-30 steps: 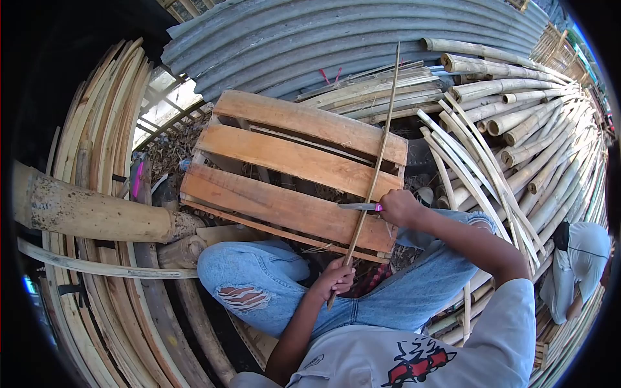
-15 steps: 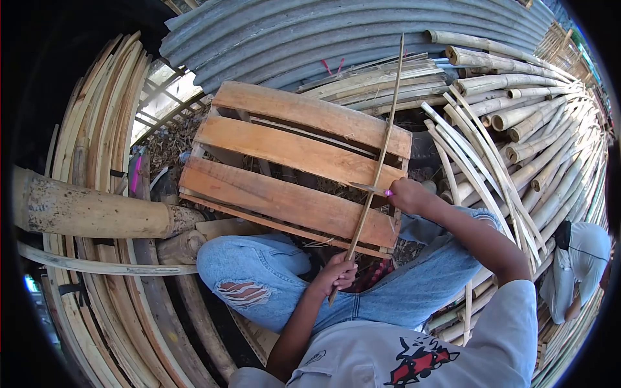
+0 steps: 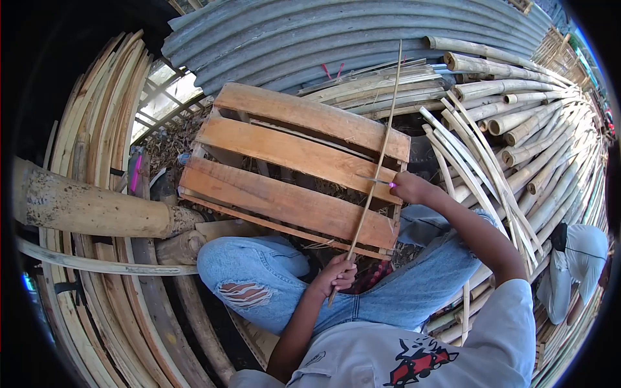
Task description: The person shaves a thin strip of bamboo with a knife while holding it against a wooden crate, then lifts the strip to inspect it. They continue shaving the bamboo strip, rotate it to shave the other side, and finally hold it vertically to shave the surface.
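Holding a long thin strip (image 3: 363, 220) slantwise over the slatted wooden crate (image 3: 278, 199) at the middle of the frame, its lower end closed in my left hand (image 3: 337, 275), near my lap at lower centre. My right hand (image 3: 409, 187), right of centre, is wrapped around the pink handle of a small knife (image 3: 381, 182), the blade lying across the strip above the slats. The crate: broad reddish-brown boards on top with open gaps between; inside it looks dark, and I cannot tell what, if anything, it holds. Strip runs over the crate's right part, its far tip reaching up against the corrugated sheets (image 3: 349, 32) that fill the top of the frame. Ground left of the crate littered with dry scraps (image 3: 169, 143). Split lengths (image 3: 97, 129) stacked down the left side, a thick bamboo trunk (image 3: 103, 210) crossing them toward my knee. Flat slats (image 3: 381, 87) piled beyond the crate's upper edge. Whole bamboo poles (image 3: 504, 87) heaped at upper right, several hollow ends facing me; pale loose strips (image 3: 482, 171) lean across them. My torn jeans (image 3: 259, 262) flank the crate's near side. Another person (image 3: 582, 258) in pale clothing bends over at the right edge.
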